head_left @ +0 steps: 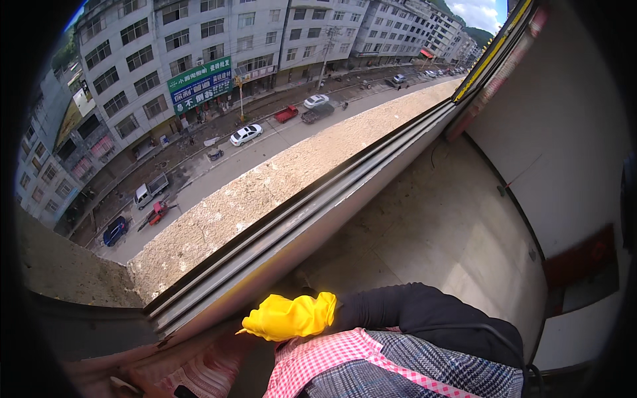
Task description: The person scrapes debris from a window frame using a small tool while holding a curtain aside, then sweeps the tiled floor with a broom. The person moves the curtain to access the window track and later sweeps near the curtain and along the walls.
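Note:
My right hand (288, 317) wears a yellow rubber glove and comes in from the right in a black sleeve. It is beside the inner edge of the window frame (298, 225), with its back to me. The fingers look curled inward, and a thin glove tip points left. What they hold, if anything, is hidden. Below and left of the glove lies a pinkish striped cloth (206, 368), partly in shadow. A pink checked apron (322, 358) covers my front, close under the glove. My left hand is not in view.
Outside the metal window track runs a rough concrete ledge (265, 186), high above a street (279, 136) with cars and buildings. A raised sash edge (491, 56) stands at upper right. Indoors lie a pale floor (431, 225) and a white wall (570, 119).

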{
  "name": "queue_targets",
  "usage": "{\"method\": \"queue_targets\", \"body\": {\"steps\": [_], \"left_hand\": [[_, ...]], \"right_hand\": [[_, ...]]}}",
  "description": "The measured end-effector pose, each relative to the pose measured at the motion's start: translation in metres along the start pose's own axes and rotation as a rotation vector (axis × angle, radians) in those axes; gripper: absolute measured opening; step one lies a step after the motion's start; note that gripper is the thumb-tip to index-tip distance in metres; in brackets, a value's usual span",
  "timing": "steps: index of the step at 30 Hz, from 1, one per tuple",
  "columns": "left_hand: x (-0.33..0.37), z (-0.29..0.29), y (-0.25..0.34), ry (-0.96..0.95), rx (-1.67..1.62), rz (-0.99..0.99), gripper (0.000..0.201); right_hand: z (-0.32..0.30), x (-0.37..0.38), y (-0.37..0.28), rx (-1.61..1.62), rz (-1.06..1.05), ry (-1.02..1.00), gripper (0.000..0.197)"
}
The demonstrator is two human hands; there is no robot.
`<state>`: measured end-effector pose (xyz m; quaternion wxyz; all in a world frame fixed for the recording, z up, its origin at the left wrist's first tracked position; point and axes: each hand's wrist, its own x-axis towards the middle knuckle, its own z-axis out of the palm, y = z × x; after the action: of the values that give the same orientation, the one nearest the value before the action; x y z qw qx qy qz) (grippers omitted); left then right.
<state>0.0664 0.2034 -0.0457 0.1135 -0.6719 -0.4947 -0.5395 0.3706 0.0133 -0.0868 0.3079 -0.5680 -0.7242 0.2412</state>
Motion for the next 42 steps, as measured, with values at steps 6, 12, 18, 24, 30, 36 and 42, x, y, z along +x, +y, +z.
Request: {"method": "queue_targets", "body": {"steps": [6,12,18,24,30,36,42], "left_hand": [[-0.013,-0.011,0.058,-0.131,-0.068,-0.019,0.045],[-0.021,-0.026,0.063,-0.216,-0.054,0.004,0.041],[-0.048,-0.043,0.112,-0.293,-0.327,-0.016,0.035],[-0.105,-0.062,0.2,-0.602,-0.163,-0.263,0.029],[-0.173,-0.019,0.297,-0.74,-0.532,-0.131,0.024],[-0.209,0.001,0.428,-0.961,-0.659,0.119,0.025],[-0.265,0.008,0.534,-1.253,-0.798,0.409,0.027]], "right_hand": [[-0.015,-0.088,0.015,0.231,0.422,-0.124,0.026],[-0.025,-0.118,0.035,0.149,0.506,-0.045,0.028],[-0.048,-0.159,0.047,0.05,0.472,0.156,0.022],[-0.088,-0.271,0.047,0.116,0.661,0.015,0.024],[-0.117,-0.408,0.056,0.176,0.746,0.214,0.026],[-0.135,-0.524,0.052,0.222,0.898,0.464,0.027],[-0.138,-0.575,0.045,0.29,0.935,0.689,0.029]]}}
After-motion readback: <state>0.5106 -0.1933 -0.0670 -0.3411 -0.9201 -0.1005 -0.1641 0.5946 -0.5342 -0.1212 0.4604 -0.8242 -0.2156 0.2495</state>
